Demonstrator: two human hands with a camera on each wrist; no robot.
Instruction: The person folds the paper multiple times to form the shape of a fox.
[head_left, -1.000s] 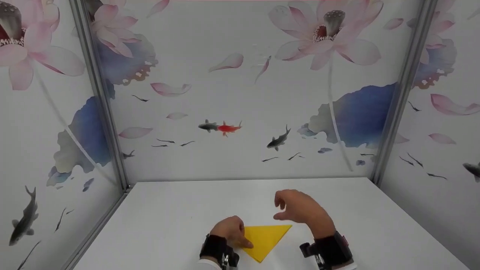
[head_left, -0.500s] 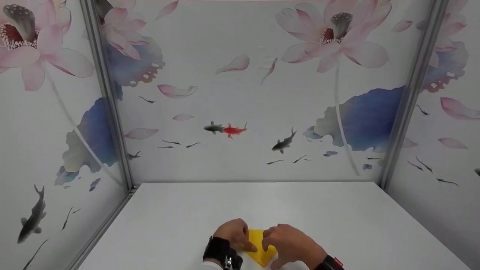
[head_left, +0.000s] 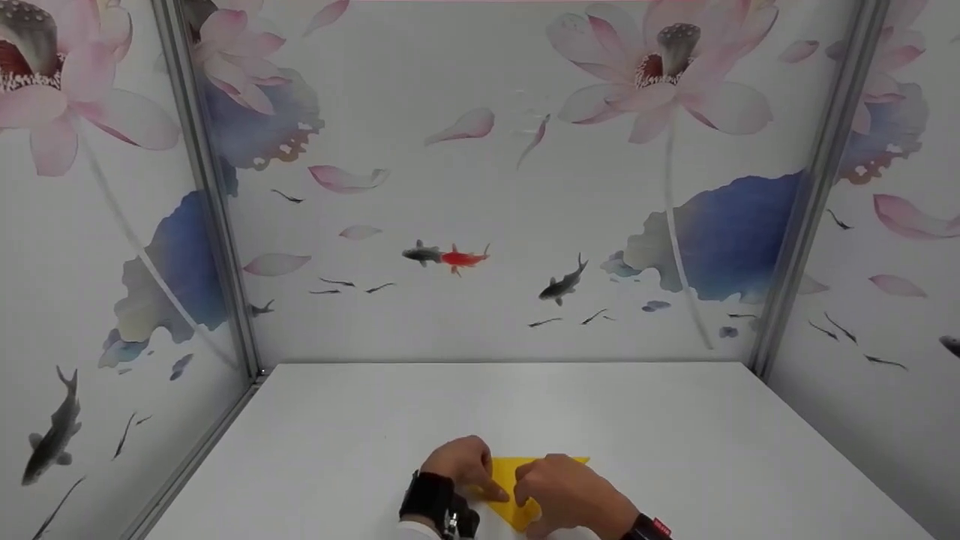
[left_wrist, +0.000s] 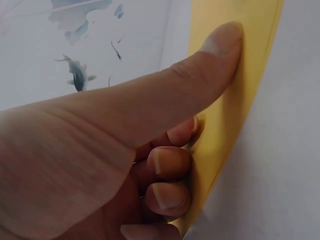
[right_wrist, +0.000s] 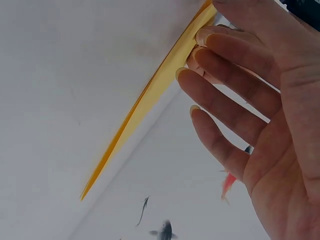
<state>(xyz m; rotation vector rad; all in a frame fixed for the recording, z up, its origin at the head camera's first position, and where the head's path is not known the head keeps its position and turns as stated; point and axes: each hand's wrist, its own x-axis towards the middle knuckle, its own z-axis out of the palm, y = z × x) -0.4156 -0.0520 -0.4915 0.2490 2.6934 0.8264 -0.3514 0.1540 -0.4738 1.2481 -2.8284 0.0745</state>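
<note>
A yellow sheet of paper folded into a triangle (head_left: pixel 510 474) lies on the white table, partly hidden under both hands. My left hand (head_left: pixel 463 466) holds its left side. In the left wrist view, the thumb (left_wrist: pixel 225 42) presses flat on the yellow paper (left_wrist: pixel 220 135), with the other fingers curled at its edge. From the right, my right hand (head_left: pixel 574 491) reaches over the paper, fingertips at its middle and lower corner. The right wrist view shows the fingers (right_wrist: pixel 220 100) of that hand loosely bent and spread beside the paper's long edge (right_wrist: pixel 145 100).
The white table (head_left: pixel 337 420) extends behind and to both sides of the hands. White panels printed with lotus flowers and fish (head_left: pixel 465 259) enclose it at the back and sides, joined by grey metal posts (head_left: pixel 214 202). Black bands (head_left: pixel 427 495) wrap the wrists.
My right hand has come down from above the table's right part onto the paper, then shifted slightly left, and the paper's right tip shows again behind it. My left hand stays in place.
</note>
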